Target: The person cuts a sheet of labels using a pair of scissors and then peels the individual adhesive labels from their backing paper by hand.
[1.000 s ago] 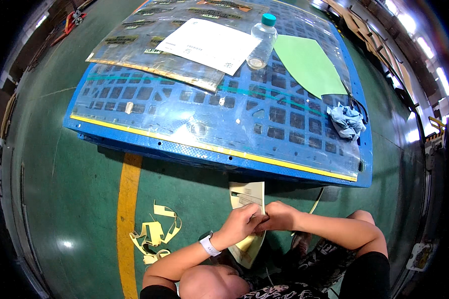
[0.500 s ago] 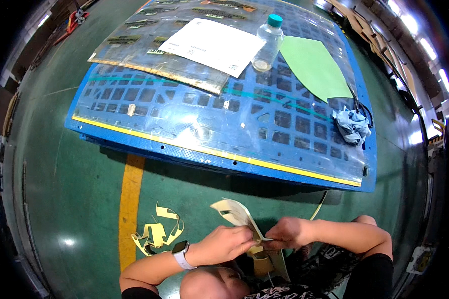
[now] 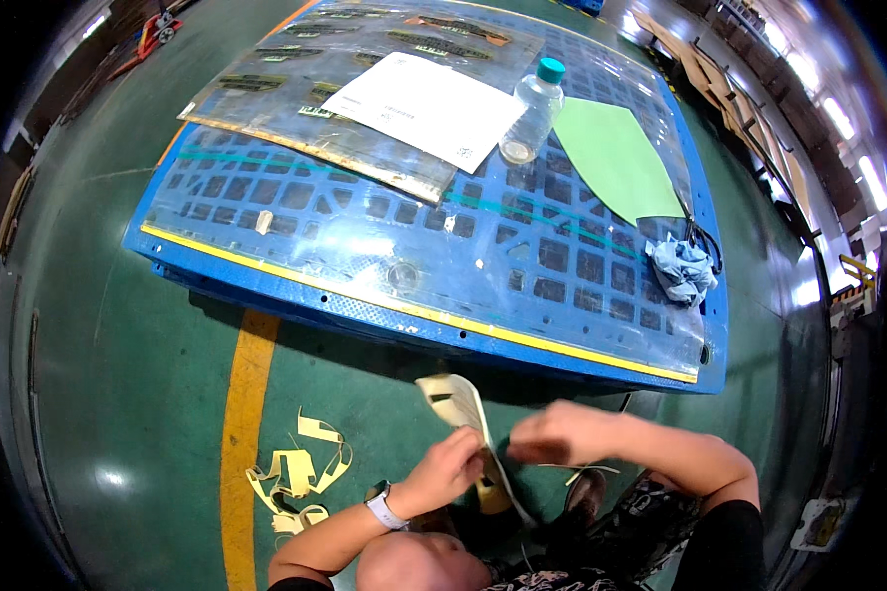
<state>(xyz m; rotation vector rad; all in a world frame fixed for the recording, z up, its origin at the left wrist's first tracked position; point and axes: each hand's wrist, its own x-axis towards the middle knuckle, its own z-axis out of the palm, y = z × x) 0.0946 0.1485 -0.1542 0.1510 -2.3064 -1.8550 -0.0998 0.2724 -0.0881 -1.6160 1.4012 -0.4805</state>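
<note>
A thin, curved, cream-coloured panel [image 3: 451, 404] with dark cut-out slots stands on edge between my knees. My left hand [image 3: 442, 473], with a watch on the wrist, is closed on its edge. To the right of the panel, apart from it, is my right hand [image 3: 560, 433]. Motion smears those fingers, so whether they hold anything cannot be seen. A lower part of the panel is hidden behind my left hand. Peeled yellow strips [image 3: 294, 471] lie in a loose heap on the green floor, left of my left forearm.
Ahead stands a blue plastic pallet [image 3: 384, 313] under a clear sheet. On it are a white paper [image 3: 424, 110], a clear bottle [image 3: 530, 118] with a teal cap, a green curved sheet [image 3: 616, 158] and a crumpled blue cloth [image 3: 682, 270]. A yellow line [image 3: 241, 433] crosses the floor.
My right hand has left the panel's edge and moved up, away from the panel. My left hand still grips the panel, which has shifted slightly left.
</note>
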